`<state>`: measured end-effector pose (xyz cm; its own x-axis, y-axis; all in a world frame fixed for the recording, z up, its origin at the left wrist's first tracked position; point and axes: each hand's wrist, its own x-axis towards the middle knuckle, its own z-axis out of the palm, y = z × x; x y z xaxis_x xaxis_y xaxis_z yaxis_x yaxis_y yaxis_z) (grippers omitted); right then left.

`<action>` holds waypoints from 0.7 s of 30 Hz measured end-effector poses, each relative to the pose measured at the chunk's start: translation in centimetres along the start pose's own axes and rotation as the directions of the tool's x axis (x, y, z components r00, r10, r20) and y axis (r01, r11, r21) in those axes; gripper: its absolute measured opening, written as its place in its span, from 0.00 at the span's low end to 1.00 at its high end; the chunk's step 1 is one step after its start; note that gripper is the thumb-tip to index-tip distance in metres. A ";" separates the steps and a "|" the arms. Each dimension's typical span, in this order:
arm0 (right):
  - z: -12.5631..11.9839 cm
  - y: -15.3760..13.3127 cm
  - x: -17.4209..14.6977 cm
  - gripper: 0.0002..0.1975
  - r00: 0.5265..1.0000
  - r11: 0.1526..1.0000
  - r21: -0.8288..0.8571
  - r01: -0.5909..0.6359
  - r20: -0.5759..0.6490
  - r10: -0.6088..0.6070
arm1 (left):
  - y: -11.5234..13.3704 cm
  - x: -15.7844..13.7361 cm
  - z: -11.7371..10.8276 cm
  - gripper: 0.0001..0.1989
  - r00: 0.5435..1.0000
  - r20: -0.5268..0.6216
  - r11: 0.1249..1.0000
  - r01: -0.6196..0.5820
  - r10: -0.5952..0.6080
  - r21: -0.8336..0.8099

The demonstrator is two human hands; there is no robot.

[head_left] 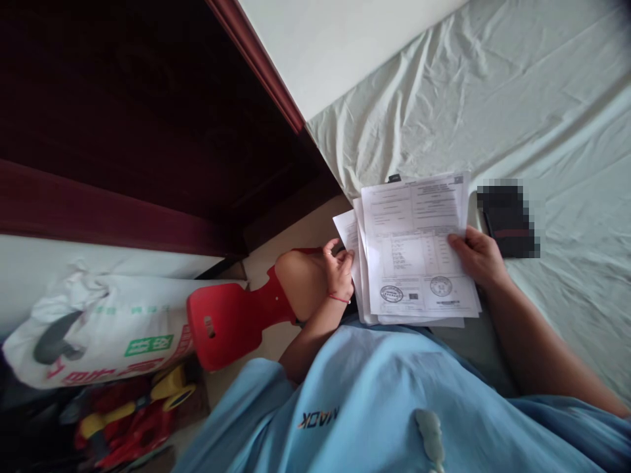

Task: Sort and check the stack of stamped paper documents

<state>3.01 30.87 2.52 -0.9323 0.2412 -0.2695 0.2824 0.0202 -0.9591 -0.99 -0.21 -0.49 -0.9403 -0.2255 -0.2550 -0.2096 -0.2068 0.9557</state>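
Observation:
My right hand [482,257] grips a stack of printed papers [404,230] by its right edge, with the thumb lying on the front sheet. That sheet carries a table and two round or oval ink stamps near its bottom. At the left side of the stack, my left hand [340,270] has its fingers curled, with the tips closed at the edge of a white sheet [348,226] that sticks out behind the others. The papers are held upright over my lap, and several more edges show beneath the front sheet.
A pale sheeted bed [566,118] spreads to the right, bearing a blurred dark object [510,220]. Left of my leg is a red plastic seat [221,322]. Beyond it lies a white printed sack [113,309] beside red and yellow items [128,420]. Dark wooden furniture [148,118] stands at upper left.

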 end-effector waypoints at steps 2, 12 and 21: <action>0.0 0.0 0.0 0.20 1.000 1.000 0.007 0.000 0.005 0.000 | -0.1 0.1 0.1 0.32 1.000 -0.002 1.000 -0.001 0.002 0.024; -0.1 -0.2 -0.1 0.19 1.000 0.999 0.052 -0.002 0.013 0.001 | 0.2 1.0 0.9 0.33 0.999 -0.009 0.998 -0.050 0.050 0.041; 0.1 -0.4 -0.2 0.20 1.000 0.998 0.060 -0.017 0.002 0.017 | 0.1 1.2 1.4 0.17 0.985 0.026 0.976 -0.172 0.170 0.134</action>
<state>3.02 30.71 2.97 -0.9278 0.2397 -0.2859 0.2844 -0.0417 -0.9578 -2.54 0.80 -0.46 -0.9689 -0.2324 -0.0846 -0.0787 -0.0349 0.9963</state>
